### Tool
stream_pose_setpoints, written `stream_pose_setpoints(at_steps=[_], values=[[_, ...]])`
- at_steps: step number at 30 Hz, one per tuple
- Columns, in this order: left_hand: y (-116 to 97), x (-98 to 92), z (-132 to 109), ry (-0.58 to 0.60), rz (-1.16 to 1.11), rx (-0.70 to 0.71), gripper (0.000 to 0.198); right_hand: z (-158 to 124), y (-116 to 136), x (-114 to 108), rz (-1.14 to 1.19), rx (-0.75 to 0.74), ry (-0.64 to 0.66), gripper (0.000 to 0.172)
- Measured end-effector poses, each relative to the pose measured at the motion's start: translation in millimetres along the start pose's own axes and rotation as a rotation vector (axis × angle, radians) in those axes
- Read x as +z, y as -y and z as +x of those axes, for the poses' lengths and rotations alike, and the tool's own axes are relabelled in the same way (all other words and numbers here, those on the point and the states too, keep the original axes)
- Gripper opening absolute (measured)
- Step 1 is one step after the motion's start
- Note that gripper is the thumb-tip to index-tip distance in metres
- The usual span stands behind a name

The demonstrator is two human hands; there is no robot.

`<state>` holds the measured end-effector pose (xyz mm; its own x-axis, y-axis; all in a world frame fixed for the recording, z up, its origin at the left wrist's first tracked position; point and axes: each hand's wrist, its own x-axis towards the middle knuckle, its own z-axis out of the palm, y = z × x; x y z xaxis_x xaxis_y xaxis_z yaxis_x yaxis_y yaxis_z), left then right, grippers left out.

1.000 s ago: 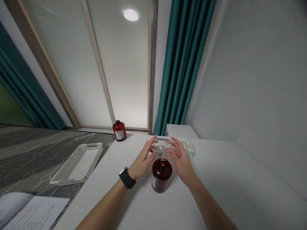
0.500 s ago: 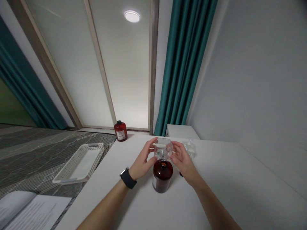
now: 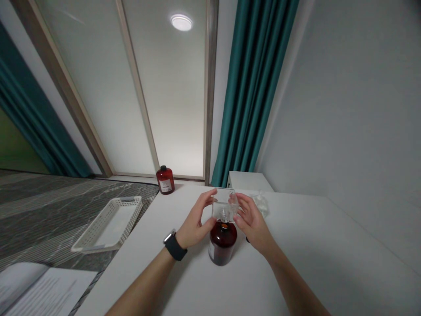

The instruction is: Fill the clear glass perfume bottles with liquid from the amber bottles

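A dark amber bottle with a white label stands uncapped on the white table. Right above its mouth I hold a clear plastic piece, funnel-like with a spout pointing down at the opening. My left hand grips its left side with thumb and fingers. My right hand pinches its right side. A black watch sits on my left wrist.
A second red bottle with a black cap stands at the table's far left edge. A crumpled clear plastic bag lies behind my right hand. A white basket tray and papers lie to the left on a grey surface.
The clear piece has shifted slightly and dropped closer over the bottle's mouth, and my fingers have tightened round it. The bottle has stayed put.
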<state>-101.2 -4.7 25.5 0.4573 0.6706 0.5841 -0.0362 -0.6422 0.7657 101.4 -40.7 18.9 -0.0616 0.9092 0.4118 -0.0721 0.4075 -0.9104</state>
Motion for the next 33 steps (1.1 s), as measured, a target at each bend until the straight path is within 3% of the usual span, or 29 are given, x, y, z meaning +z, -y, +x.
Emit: stream_pose_setpoints(at_steps=[21,33], values=[[2.5,1.2,-1.8,0.008,0.075,0.067,0.062,-0.4,1.8,0.3,-0.075,-0.052,0.014,0.046],[2.5,0.2,0.3,0.007,0.129,0.124,0.062,1.6,-6.0,-5.0,-0.146,-0.159,0.04,0.049]])
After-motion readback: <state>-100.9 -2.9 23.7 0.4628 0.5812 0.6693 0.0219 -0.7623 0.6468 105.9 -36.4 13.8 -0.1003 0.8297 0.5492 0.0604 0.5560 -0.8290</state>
